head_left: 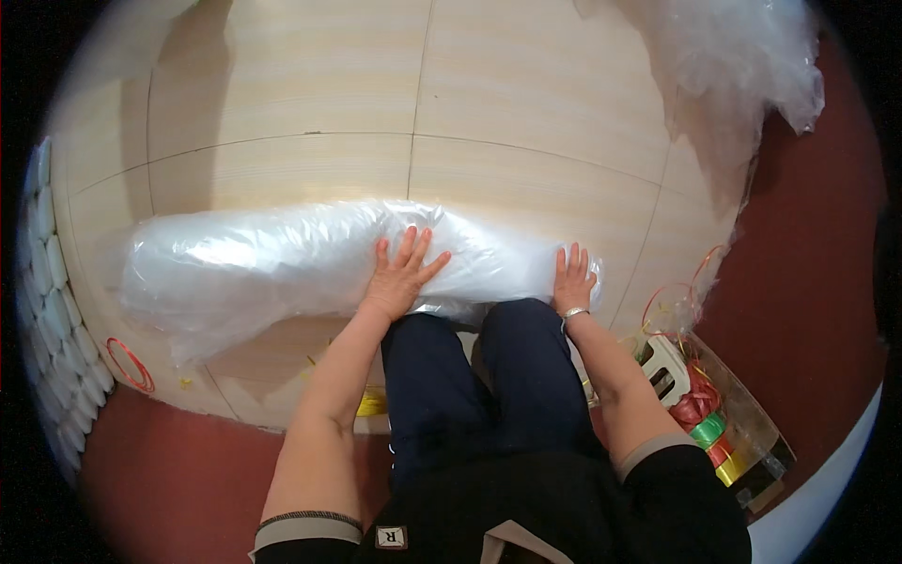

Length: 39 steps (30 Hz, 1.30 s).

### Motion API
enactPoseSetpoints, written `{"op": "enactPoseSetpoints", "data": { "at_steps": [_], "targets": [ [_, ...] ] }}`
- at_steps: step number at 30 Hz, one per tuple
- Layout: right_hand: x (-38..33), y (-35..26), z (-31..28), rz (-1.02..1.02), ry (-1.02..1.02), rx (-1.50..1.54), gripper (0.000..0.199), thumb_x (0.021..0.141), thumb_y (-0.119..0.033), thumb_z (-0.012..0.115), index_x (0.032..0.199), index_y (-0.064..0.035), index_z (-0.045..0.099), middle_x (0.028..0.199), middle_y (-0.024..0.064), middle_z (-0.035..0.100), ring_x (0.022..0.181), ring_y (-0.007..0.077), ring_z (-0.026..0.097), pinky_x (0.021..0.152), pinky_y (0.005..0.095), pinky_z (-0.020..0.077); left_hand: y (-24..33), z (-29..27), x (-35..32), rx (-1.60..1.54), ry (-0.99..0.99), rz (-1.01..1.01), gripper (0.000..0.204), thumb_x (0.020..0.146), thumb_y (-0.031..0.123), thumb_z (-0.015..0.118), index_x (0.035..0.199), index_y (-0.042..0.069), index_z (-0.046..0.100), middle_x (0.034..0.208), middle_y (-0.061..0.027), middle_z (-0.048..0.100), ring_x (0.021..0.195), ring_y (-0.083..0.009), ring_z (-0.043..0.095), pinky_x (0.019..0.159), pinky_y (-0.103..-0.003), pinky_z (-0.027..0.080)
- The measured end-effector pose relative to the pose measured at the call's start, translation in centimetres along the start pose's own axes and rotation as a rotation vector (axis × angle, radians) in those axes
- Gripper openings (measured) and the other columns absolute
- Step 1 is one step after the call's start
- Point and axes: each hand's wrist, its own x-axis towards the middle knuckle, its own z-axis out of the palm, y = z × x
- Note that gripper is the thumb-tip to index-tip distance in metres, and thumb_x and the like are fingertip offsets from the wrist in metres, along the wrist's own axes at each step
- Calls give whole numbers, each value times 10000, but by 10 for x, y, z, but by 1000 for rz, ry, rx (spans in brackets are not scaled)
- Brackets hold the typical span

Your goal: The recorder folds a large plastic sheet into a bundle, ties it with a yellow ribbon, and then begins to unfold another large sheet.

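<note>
- Well, a long bundle of clear plastic film (272,258) lay crosswise on the pale panelled surface (526,99), just beyond the person's knees (434,350).
- The left hand (402,276) rested palm down, right of the bundle's middle, its fingers spread wide and gripping nothing.
- The right hand (572,282), a pale band (575,312) around its wrist, lay on the bundle's right end, fingers straight, slightly apart, gripping nothing.
- Near the left end lay a red loop (130,365), beside stacked white packets (58,320).
- At lower right, a box (750,421) held coloured ribbon rolls (707,430).
</note>
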Motion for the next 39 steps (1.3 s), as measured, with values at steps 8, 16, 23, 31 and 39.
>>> {"op": "enactPoseSetpoints", "data": {
  "at_steps": [8, 16, 23, 31, 39],
  "targets": [
    [9, 14, 34, -114, 143, 2, 555, 819, -113, 459, 1323, -172, 234, 1427, 157, 184, 1290, 347, 249, 739, 565, 377, -3, 9, 0, 38, 21, -7, 604, 828, 91, 429, 1345, 365, 281, 1466, -82, 98, 1343, -293, 88, 951, -637, 110],
    [28, 17, 23, -159, -124, 64, 491, 842, -118, 431, 1312, -157, 294, 1433, 157, 164, 1314, 350, 175, 862, 611, 337, -5, -9, -8, -106, 83, -38, 659, 807, 39, 436, 1356, 357, 258, 1470, -53, 101, 1356, -260, 73, 1007, -594, 104],
    [57, 54, -39, -387, -381, 44, 727, 755, -188, 617, 1356, -121, 212, 1405, 171, 226, 1271, 308, 285, 922, 537, 351, 27, -67, -52, -483, 250, -203, 708, 722, 181, 639, 1337, 68, 308, 1405, -149, 244, 1316, -324, 191, 1031, -498, 176],
    [175, -94, -182, -633, -50, 756, 766, 654, -320, 739, 1258, 0, 392, 1252, 201, 446, 1149, 344, 425, 979, 406, 328, -54, -65, -119, -1697, 1822, -1276, 812, 741, 115, 662, 1349, -30, 144, 1368, -168, 254, 1222, -261, 303, 1044, -341, 205],
    [160, -327, -309, -1116, 136, 938, 1084, 511, -537, 742, 1350, -50, 258, 1394, 243, 196, 1241, 425, 258, 970, 474, 266, -202, 9, -138, -1177, 1725, -1051, 450, 870, 152, 501, 1265, 2, 345, 1235, -83, 440, 1106, -199, 433, 928, -318, 357]
  ]
}}
